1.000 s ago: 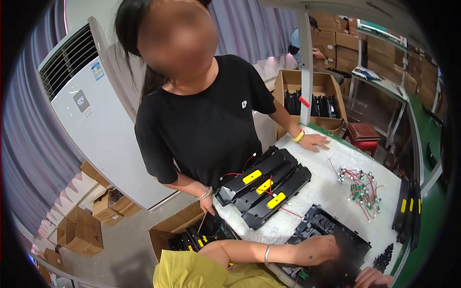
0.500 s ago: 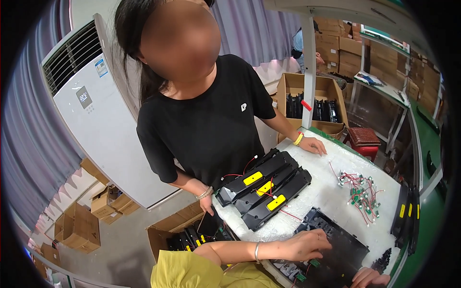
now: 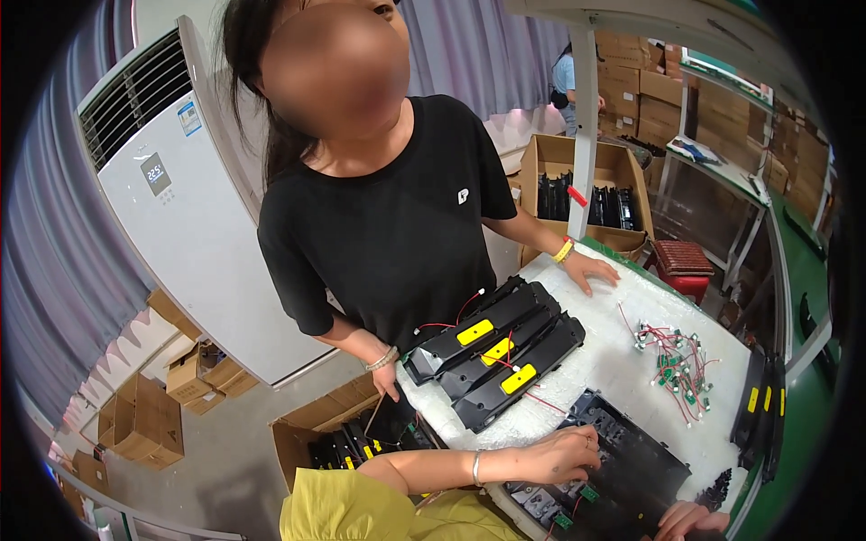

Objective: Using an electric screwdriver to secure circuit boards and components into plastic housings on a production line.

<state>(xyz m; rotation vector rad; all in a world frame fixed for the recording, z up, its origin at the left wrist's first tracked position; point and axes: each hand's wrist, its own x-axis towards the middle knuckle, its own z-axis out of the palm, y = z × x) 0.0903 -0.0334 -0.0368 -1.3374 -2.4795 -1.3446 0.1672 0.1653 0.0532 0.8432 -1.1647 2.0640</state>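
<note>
My left hand [image 3: 561,455] reaches in over a row of black plastic housings [image 3: 645,464] at the table's near side. Its fingers are bent down and together, and anything between them is hidden. Small green circuit boards [image 3: 589,494] sit in the housings just below that hand. At the lower edge my right hand [image 3: 686,520] has its fingers curled on the near right end of a black housing, partly cut off by the picture's edge. Several finished-looking black housings [image 3: 505,361] with yellow labels and red wires lie farther left on the table.
A pile of small green boards with red wires [image 3: 681,365] lies on the white-covered table [image 3: 595,338]. More labelled housings [image 3: 762,410] stand at the right edge. A co-worker in a black shirt [image 3: 388,216] stands opposite, one hand [image 3: 591,269] on the table. Cardboard boxes [image 3: 140,419] stand around.
My left hand has shifted slightly left and nearer over the housings. My right hand has barely moved. The co-worker's head and hands have moved a little.
</note>
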